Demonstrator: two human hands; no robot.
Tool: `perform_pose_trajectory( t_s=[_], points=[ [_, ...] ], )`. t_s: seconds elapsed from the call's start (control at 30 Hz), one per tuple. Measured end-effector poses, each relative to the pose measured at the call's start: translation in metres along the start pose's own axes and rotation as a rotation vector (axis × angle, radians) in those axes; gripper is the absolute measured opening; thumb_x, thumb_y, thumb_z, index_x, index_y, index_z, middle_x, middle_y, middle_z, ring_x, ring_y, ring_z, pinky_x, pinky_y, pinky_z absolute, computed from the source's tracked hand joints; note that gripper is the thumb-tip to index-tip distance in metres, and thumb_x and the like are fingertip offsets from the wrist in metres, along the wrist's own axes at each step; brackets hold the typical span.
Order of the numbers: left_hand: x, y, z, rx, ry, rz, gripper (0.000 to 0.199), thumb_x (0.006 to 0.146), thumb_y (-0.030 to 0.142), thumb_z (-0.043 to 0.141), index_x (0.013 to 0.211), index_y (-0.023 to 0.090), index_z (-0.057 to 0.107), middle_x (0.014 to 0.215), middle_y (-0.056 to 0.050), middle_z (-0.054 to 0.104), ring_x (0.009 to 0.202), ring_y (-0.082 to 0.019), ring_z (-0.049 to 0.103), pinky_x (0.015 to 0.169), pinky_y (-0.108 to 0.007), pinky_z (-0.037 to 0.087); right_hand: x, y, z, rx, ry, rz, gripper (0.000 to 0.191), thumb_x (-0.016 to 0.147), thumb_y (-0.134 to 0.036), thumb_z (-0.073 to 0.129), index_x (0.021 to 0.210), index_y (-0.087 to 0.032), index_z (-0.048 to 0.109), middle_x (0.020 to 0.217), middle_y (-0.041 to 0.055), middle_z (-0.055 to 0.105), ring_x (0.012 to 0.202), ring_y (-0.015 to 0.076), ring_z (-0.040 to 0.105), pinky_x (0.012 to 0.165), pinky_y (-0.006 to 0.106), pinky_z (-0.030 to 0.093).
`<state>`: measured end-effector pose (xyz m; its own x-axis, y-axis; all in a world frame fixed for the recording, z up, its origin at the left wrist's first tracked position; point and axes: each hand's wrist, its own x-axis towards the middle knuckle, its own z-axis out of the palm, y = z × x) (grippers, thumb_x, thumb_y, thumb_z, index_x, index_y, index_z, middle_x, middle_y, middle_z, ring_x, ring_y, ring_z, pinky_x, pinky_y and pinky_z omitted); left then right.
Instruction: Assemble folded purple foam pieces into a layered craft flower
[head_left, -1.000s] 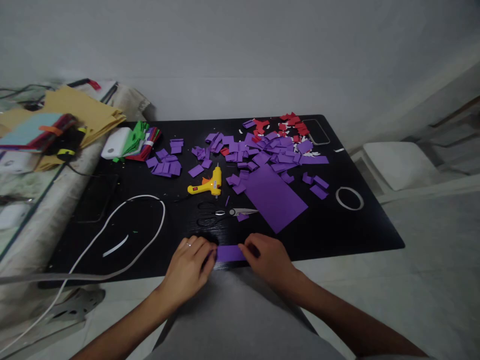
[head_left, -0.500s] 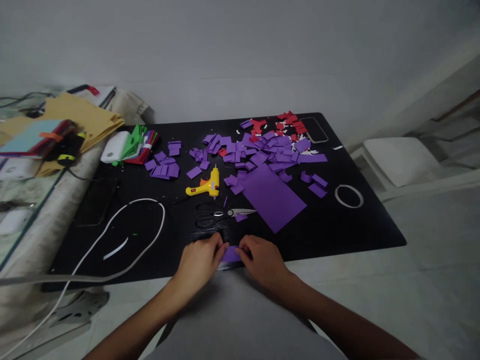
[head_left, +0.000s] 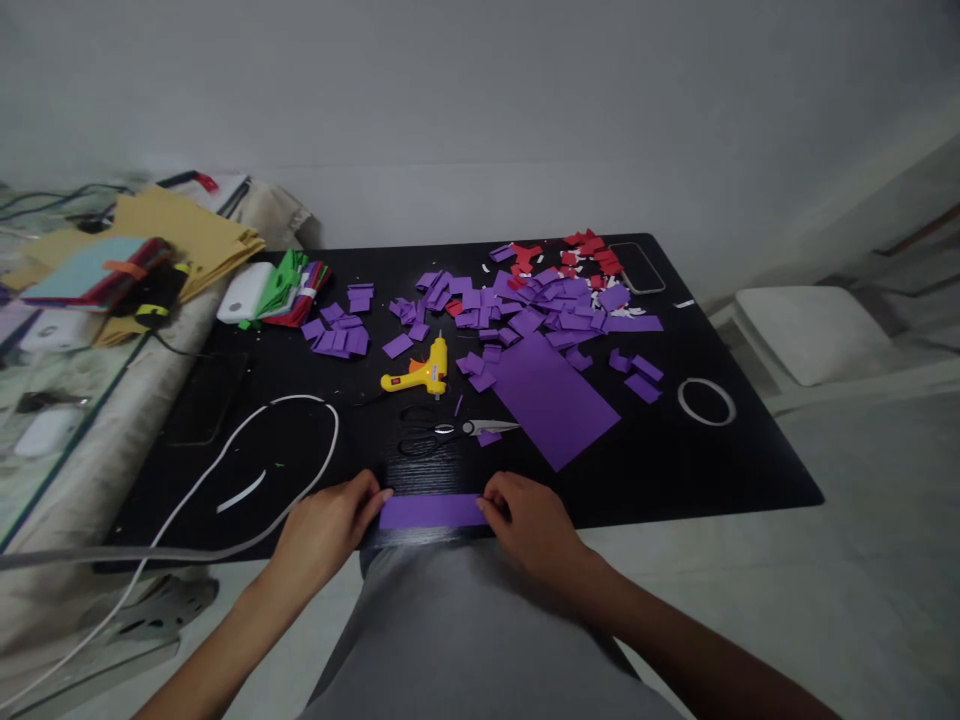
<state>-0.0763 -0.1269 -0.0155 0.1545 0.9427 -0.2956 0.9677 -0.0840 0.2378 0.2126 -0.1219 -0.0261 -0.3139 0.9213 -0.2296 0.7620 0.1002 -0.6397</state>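
Note:
A strip of purple paper lies stretched out along the near edge of the black table. My left hand pinches its left end between thumb and fingers. At the right end, my right hand is closed on the strip in the same way. Just beyond the strip lie black-handled scissors, their blades pointing right over a small purple scrap. Behind them rests a yellow glue gun. A large purple sheet lies to the right of both.
Many cut and folded purple pieces spread across the back, with red pieces behind them. A white ring lies at the right. On the left, a white cable loops over the black table near a stack of envelopes.
My left hand has moved left, and much more of the purple strip now shows between my hands. My right hand has stayed nearly in place. The view has shifted slightly.

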Motion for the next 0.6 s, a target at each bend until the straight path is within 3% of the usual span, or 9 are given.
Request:
perform_pose_trajectory(
  t_s=[0.13, 0.27, 0.37, 0.6],
  points=[
    [-0.001, -0.010, 0.004, -0.077, -0.002, 0.022, 0.030, 0.106, 0.048, 0.045, 0.094, 0.024, 0.059, 0.081, 0.000, 0.075, 0.072, -0.022, 0.074, 0.065, -0.029, 0.042, 0.006, -0.012, 0.002, -0.055, -0.009, -0.043, 0.012, 0.096, -0.015, 0.066, 0.085, -0.019, 0.067, 0.082, 0.0015, 0.071, 0.073, 0.0158, 0.064, 0.069, 0.028, 0.039],
    [0.001, -0.008, 0.005, -0.118, -0.014, 0.025, 0.030, 0.107, 0.048, 0.044, 0.094, 0.024, 0.058, 0.081, 0.000, 0.074, 0.072, -0.022, 0.074, 0.066, -0.030, 0.043, 0.018, -0.036, 0.010, -0.125, -0.046, -0.104, 0.011, 0.100, -0.026, 0.066, 0.092, -0.019, 0.070, 0.089, 0.0041, 0.075, 0.079, 0.0184, 0.068, 0.069, 0.030, 0.039],
    [0.001, -0.007, 0.006, -0.101, 0.002, 0.022, 0.029, 0.107, 0.046, 0.044, 0.094, 0.024, 0.058, 0.081, -0.001, 0.074, 0.072, -0.023, 0.074, 0.065, -0.030, 0.043, 0.025, -0.048, 0.016, -0.204, -0.099, -0.099, 0.013, 0.101, -0.023, 0.062, 0.094, -0.018, 0.071, 0.094, 0.0070, 0.078, 0.082, 0.0208, 0.071, 0.067, 0.031, 0.037],
    [0.000, -0.008, 0.010, -0.096, 0.003, 0.001, 0.031, 0.107, 0.047, 0.043, 0.093, 0.024, 0.058, 0.081, -0.001, 0.074, 0.072, -0.023, 0.074, 0.064, -0.030, 0.043, 0.022, -0.037, 0.010, -0.187, -0.098, 0.028, 0.014, 0.104, -0.023, 0.058, 0.097, -0.019, 0.070, 0.092, 0.0043, 0.079, 0.082, 0.0196, 0.073, 0.066, 0.031, 0.033]
  ],
)
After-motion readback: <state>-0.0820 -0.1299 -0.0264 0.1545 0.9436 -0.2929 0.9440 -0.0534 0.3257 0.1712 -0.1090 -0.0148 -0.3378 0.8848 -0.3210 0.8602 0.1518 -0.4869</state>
